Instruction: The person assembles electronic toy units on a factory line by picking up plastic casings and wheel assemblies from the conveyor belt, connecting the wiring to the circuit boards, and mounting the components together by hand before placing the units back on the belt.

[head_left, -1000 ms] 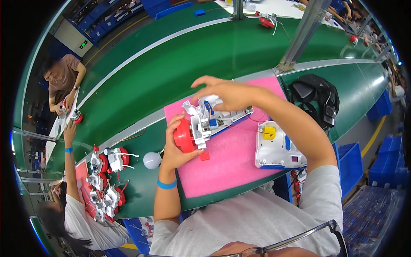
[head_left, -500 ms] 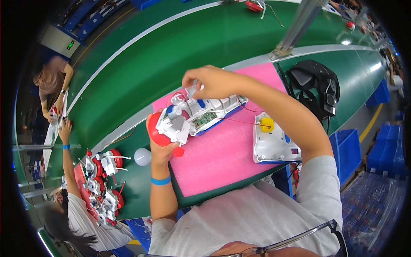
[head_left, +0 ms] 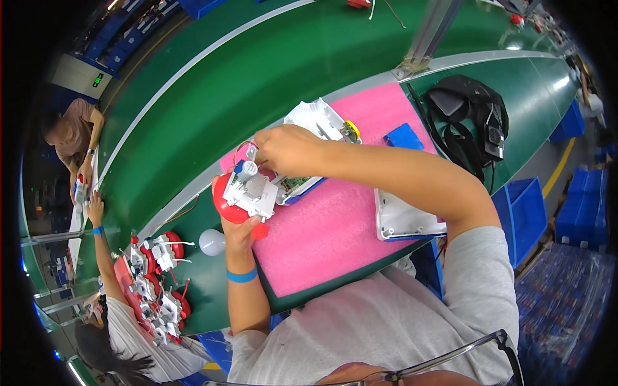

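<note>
Pink matting (head_left: 315,248) lies under the work, and the right hand (head_left: 280,150) has been shifted from the white shell (head_left: 317,118) toward the red-and-white unit (head_left: 259,196) at the mat's left edge; attention is thereby, it seems, brought to that piece. Its smooth red dome (head_left: 226,201) is clasped by the left hand (head_left: 237,235), thumb pressed in front. The right fingers are bent down near a thin, looped red wire (head_left: 239,145); whether anything is pinched cannot be told. Angular white plastic is backed by the dome, near a flat green circuit board (head_left: 297,186).
</note>
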`<act>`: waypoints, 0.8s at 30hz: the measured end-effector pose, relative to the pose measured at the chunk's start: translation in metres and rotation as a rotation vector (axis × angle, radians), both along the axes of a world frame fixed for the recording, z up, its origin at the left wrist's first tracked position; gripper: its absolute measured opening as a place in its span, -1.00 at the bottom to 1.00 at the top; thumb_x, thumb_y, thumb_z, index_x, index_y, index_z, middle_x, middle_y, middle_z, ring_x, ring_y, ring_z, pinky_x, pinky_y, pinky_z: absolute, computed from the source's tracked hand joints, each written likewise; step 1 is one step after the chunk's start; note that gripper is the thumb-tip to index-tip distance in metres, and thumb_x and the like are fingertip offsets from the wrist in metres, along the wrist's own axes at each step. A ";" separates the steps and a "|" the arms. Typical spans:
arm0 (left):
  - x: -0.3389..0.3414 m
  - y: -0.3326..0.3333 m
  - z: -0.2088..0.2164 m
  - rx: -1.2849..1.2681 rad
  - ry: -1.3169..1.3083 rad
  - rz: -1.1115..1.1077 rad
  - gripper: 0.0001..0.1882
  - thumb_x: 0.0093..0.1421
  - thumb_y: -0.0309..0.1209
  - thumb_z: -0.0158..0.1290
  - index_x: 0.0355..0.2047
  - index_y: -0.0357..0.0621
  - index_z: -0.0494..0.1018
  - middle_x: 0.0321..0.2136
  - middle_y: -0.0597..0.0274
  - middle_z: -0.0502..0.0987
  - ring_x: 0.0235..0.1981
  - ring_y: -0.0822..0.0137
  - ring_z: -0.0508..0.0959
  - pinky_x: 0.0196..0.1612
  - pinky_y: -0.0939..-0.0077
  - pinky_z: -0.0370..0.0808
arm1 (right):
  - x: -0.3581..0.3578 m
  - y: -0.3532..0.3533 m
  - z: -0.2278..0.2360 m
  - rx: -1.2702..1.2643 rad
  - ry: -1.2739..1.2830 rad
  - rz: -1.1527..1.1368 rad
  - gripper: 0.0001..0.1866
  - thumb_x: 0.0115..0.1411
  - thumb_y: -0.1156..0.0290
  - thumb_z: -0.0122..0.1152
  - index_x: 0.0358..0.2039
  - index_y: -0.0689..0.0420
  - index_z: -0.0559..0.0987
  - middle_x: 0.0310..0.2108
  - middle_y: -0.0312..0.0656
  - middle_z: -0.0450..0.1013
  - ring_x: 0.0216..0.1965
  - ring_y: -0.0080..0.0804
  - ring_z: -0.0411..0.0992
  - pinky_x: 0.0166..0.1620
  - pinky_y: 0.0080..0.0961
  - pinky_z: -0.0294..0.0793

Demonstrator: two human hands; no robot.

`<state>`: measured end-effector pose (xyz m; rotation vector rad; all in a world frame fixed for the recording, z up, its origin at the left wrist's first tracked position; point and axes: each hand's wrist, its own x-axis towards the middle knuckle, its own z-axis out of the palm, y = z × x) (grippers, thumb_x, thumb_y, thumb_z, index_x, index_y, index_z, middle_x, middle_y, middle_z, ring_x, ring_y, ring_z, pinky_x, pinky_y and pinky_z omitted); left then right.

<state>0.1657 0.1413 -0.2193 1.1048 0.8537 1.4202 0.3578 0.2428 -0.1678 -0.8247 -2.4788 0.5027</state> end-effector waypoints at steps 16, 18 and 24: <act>0.007 0.004 0.005 0.045 -0.107 0.001 0.13 -0.26 -0.38 0.38 0.23 -0.08 -0.13 0.17 0.08 0.12 0.19 0.14 0.19 0.21 0.20 0.19 | 0.037 -0.029 0.025 -1.222 0.266 -0.074 -0.84 0.11 0.41 0.20 -0.40 0.25 0.58 -0.49 -0.24 0.50 -0.47 -0.58 0.42 -0.37 -0.61 0.41; 0.004 0.003 0.002 0.065 -0.086 -0.016 0.12 -0.26 -0.39 0.38 0.23 -0.08 -0.12 0.17 0.09 0.12 0.19 0.15 0.19 0.20 0.21 0.19 | 0.034 -0.031 0.027 -1.114 0.174 -0.037 -0.85 0.11 0.43 0.21 -0.39 0.26 0.57 -0.49 -0.24 0.50 -0.48 -0.58 0.42 -0.38 -0.63 0.42; 0.005 0.003 0.009 0.045 -0.103 0.010 0.10 -0.27 -0.43 0.38 0.22 -0.07 -0.08 0.14 0.11 0.17 0.16 0.17 0.23 0.18 0.25 0.22 | 0.026 -0.035 0.043 -1.203 0.132 -0.044 -0.81 0.06 0.50 0.23 -0.29 0.26 0.51 -0.50 -0.18 0.50 -0.51 -0.53 0.44 -0.42 -0.63 0.42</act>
